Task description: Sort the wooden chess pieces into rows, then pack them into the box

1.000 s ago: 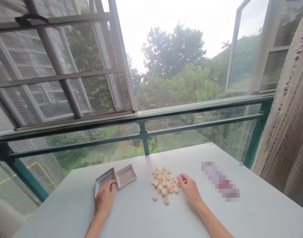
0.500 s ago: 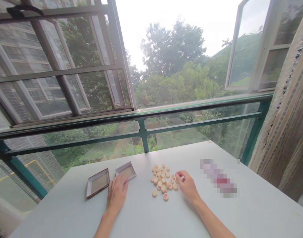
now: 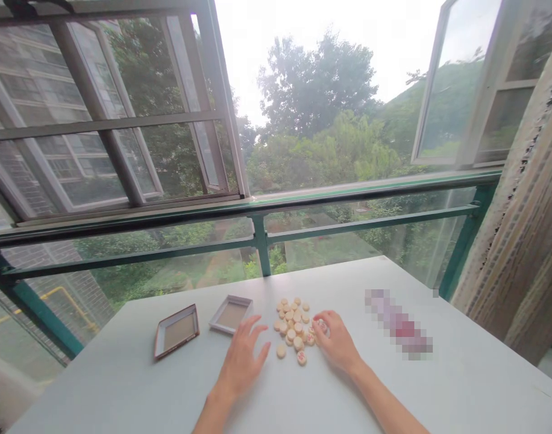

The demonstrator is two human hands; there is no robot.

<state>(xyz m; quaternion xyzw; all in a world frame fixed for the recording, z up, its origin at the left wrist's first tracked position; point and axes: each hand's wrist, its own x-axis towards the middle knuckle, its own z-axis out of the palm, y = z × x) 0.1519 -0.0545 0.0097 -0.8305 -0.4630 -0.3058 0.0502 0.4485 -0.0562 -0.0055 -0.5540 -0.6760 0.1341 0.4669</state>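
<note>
A heap of round, pale Chinese chess pieces (image 3: 291, 325) lies on the white table, a few showing red characters. My right hand (image 3: 339, 342) curls round the heap's right side. Red-marked Chinese chess pieces (image 3: 322, 325) show between its thumb and index finger; the other fingers are partly hidden. To the left of the heap, my left hand (image 3: 243, 357) is open with fingers spread, holding nothing. Just beyond its fingertips sits a shallow grey box tray (image 3: 217, 327). A brown-edged box half (image 3: 156, 346) rests further left, tilted slightly.
The white table (image 3: 135, 386) reaches to a green railing (image 3: 260, 241) below a window. A pixelated pinkish item (image 3: 398, 322) lies on the right of the table. A patterned curtain (image 3: 506, 235) hangs at the far right.
My left hand has moved right, off the grey tray and towards the heap. My right hand has shifted slightly left, its fingers now round red-marked pieces.
</note>
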